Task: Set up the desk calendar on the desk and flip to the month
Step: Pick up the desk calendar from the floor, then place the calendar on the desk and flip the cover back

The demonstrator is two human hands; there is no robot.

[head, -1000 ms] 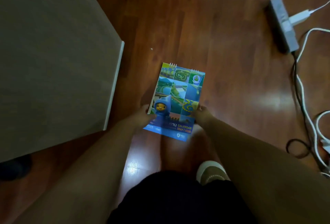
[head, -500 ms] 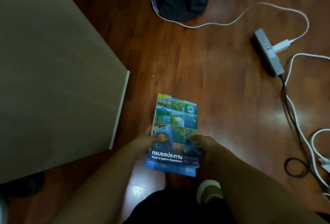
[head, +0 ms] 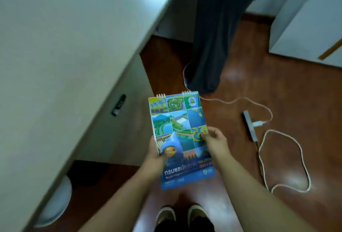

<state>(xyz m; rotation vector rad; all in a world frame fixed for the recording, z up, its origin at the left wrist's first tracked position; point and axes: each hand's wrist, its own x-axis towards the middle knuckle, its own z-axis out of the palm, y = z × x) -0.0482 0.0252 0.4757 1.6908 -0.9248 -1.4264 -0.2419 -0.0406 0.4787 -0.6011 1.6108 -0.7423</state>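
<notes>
Desk calendar (head: 178, 131) held closed, cover up, above floor. Left hand (head: 154, 159) pinched its left edge; right hand (head: 215, 142) pinched right edge. Desk (head: 61, 50) lay left of the grip.

The small print along the bottom of the blue spiral-bound desk calendar (head: 180, 139) is too blurred to read. The left hand (head: 157, 155) covers its left edge, the right hand (head: 214, 141) its right edge, fingers hidden behind.

Home room, wooden floor (head: 277, 87), white desk (head: 64, 46), trailing power strip (head: 250, 126)
</notes>
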